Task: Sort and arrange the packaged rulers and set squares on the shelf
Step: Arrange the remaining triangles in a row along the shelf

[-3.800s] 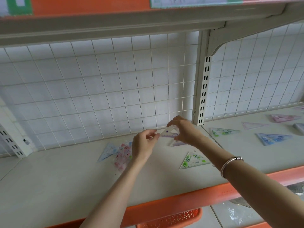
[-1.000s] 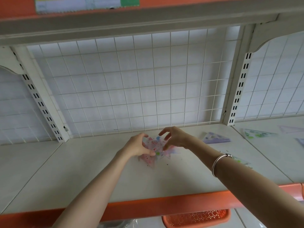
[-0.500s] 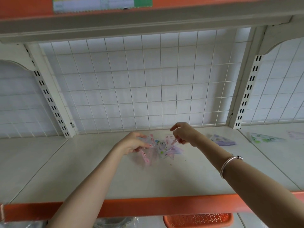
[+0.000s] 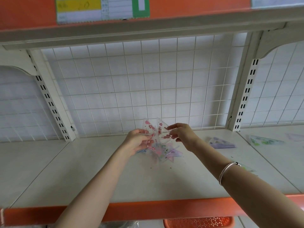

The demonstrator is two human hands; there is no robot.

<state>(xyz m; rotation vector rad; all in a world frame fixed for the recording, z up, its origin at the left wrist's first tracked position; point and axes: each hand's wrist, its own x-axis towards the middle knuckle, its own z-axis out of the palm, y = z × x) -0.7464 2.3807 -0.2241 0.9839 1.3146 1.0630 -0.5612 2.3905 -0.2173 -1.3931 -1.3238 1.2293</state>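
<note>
Gripping one side of the pink-printed set squares [image 4: 159,129], the left hand [image 4: 138,142] has lifted them off the shelf [image 4: 82,170]; half a second ago both hands were down in the mixed pile [image 4: 166,153]. The right hand [image 4: 182,135] pinches their other side, holding them upright just above that pile. The pink ones appear to be picked out, with the rest still to sort. Further right lie a purple stack [image 4: 221,143] and a green set square [image 4: 265,140].
</note>
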